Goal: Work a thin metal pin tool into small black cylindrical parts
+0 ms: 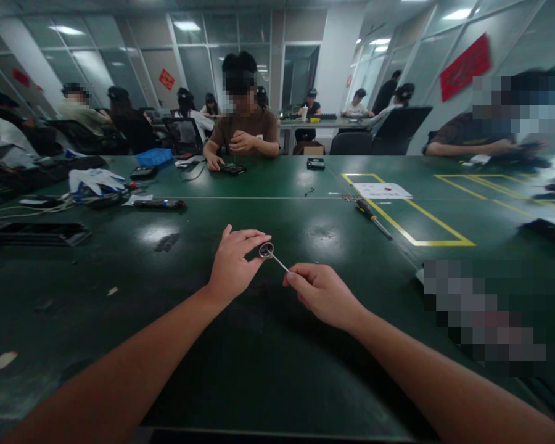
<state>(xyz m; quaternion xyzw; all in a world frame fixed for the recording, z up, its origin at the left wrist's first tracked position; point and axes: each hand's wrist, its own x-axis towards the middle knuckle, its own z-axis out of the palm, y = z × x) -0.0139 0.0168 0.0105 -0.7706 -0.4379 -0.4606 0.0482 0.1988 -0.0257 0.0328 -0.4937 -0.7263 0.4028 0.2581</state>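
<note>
Between the thumb and fingers of my left hand [234,262] is a small round metal ring-shaped part [263,255] with a dark centre, held above the table. My right hand [326,293] pinches a thin, light-coloured stick [280,263]. The stick's far end meets the inside of the round part. Its near end is hidden in my right fingers, and I cannot tell what kind of tool it is.
The green table [203,382] spreads around both hands. A yellow-and-black screwdriver [374,218] and a white paper [383,190] lie ahead right. Farther left are white-blue gloves [95,183], a dark pen-like tool [160,204] and a blue basket [154,156]. A person [245,132] works opposite.
</note>
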